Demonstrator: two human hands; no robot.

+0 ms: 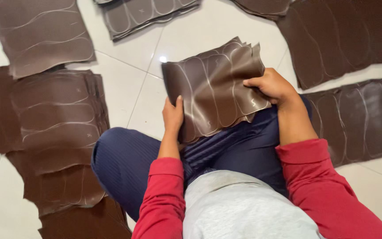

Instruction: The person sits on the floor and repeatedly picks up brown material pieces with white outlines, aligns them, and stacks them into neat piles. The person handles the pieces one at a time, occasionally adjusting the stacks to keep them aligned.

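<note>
Both hands grasp one thin bundle of dark brown, glossy leather-like sheets marked with pale curved outlines, held above the lap. Left hand clamps the bundle's lower left edge, thumb lying on the top sheet and fingers hidden behind. Right hand is curled over the right edge, fingertips pressing on the top sheet. The bundle tilts, its layered edges fanned at the upper right corner. Under it are the person's legs in dark blue trousers; red sleeves cover both forearms. Around the person, on the white tiled floor, lie more brown sheets: a tall overlapping pile at the left, a single marked sheet at the right, others along the top.
</note>
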